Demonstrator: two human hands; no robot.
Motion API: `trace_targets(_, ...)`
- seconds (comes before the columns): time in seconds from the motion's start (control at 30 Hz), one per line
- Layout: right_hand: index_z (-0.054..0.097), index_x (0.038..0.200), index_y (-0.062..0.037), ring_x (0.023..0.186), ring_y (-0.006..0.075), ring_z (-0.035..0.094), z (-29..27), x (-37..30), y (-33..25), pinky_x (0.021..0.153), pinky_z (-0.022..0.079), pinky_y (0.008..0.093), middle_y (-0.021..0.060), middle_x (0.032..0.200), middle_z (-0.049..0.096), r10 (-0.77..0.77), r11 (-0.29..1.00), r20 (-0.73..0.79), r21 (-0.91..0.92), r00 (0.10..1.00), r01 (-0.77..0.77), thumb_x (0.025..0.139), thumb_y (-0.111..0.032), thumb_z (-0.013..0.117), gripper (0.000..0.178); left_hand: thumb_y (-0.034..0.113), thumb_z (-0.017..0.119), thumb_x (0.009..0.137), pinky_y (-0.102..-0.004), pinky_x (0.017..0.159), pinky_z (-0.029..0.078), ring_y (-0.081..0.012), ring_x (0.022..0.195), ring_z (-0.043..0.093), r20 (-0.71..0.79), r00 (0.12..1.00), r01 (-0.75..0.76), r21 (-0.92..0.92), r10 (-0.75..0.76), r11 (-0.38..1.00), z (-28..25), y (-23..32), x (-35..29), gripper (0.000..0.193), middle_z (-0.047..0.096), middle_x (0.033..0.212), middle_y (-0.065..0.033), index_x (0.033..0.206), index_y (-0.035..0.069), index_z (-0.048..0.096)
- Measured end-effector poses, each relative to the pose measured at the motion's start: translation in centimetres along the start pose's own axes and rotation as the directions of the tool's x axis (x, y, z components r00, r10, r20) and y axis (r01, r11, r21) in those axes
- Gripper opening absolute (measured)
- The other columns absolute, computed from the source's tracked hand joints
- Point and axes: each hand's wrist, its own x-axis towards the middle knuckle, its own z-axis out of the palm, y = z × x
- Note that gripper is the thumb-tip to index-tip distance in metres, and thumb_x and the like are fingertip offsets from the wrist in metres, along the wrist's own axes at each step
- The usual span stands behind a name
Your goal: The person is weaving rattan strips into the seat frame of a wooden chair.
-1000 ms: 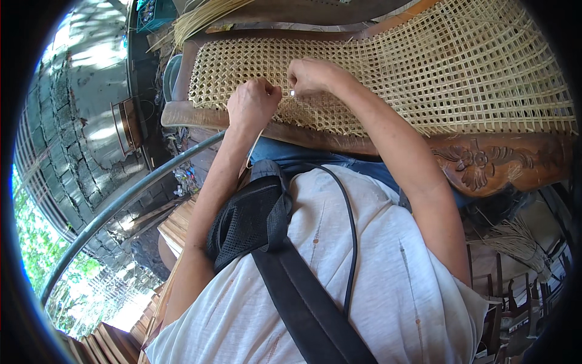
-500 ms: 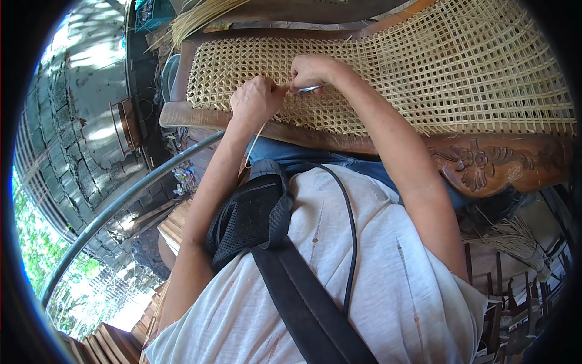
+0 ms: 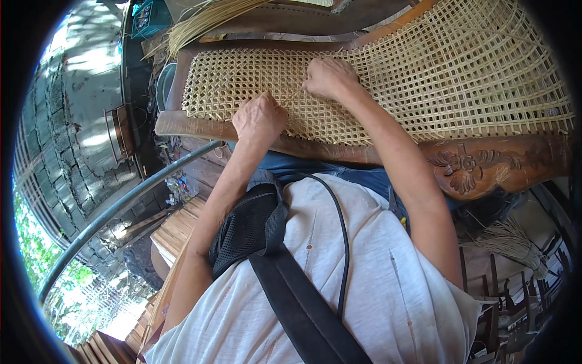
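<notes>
The woven cane panel (image 3: 400, 85) is located in front of the person, set in a brown wooden frame (image 3: 197, 125) whose near rail crosses above the blue trousers (image 3: 339, 171). Compared with the frame half a second earlier, the hands have separated: they were nearly touching, and a gap of open weave now lies between them. The right hand (image 3: 332, 77) has shifted right along the panel; the left hand (image 3: 260, 118) remains at the near rail.

Grip state: the fingers of both hands are curled inward, knuckles up. Whether either hand pinches a strand cannot be told.

Orientation: the panel's long axis runs left to right. The narrower end is at left; the right portion widens and curves upward. The near rail carries a carved flower (image 3: 467, 168) at right.

Surroundings: a bundle of loose cane strands (image 3: 212, 25) lies beyond the far left corner, near a teal crate (image 3: 150, 18). A metal pipe (image 3: 130, 197) slants across the left side, in front of a grey block wall (image 3: 79, 145). Stacked wooden pieces (image 3: 106, 349) occupy the lower left; a second strand bundle (image 3: 508, 241) is at lower right.
</notes>
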Motion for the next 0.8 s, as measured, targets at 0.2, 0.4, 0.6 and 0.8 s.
trace_targets(0.2,0.059,0.065,-0.0058,0.048,0.0126,0.048,-0.8,1.1,3.1,0.048,0.049,0.0363,0.0019,0.055,0.053,0.087,0.995,-0.087,-0.044,0.992,-0.091,0.082,-0.012,0.058,0.018,0.03,0.063,0.081,-0.0466,0.073,0.055,-0.0362,0.081,0.069,0.02,0.999,0.024,0.074,-0.026,0.997,0.1,0.6,-0.1,0.023,0.071,0.079,-0.0142,0.087,0.009,0.071)
trace_targets(0.4,0.073,0.082,-0.01,0.074,0.0234,0.071,-5.4,-2.9,2.4,0.073,0.054,0.0422,0.0085,0.075,0.072,0.078,0.993,-0.169,0.1,0.983,-0.061,0.088,-0.046,0.066,0.037,0.023,0.061,0.091,-0.0391,0.074,0.053,-0.0268,0.085,0.068,-0.187,0.918,-0.379,-0.163,0.349,0.911,0.8,-1.1,3.1,0.022,0.073,0.091,-0.0118,0.102,0.007,0.072)
trace_targets(0.6,0.073,0.085,-0.0124,0.069,0.0178,0.068,-3.8,-3.4,0.3,0.067,0.052,0.0373,0.0051,0.075,0.072,-0.024,0.984,-0.233,0.166,0.972,0.064,0.087,-0.05,0.067,0.038,0.031,0.071,0.092,-0.0199,0.056,0.04,-0.0023,0.066,0.054,0.127,0.985,0.086,-0.946,0.114,0.312,1.0,-0.6,4.5,0.028,0.071,0.081,-0.0003,0.097,0.003,0.075)
trace_targets(0.8,0.07,0.087,-0.0045,0.077,0.0215,0.069,1.1,-1.3,-1.1,0.079,0.059,0.044,0.0123,0.084,0.071,-0.171,0.983,0.039,-0.056,0.984,0.173,0.084,-0.011,0.059,0.014,0.03,0.068,0.081,-0.0403,0.071,0.056,-0.033,0.072,0.071,0.171,0.984,0.038,-0.446,0.043,0.894,-0.5,-1.4,3.9,0.028,0.069,0.072,-0.021,0.087,0.003,0.075)
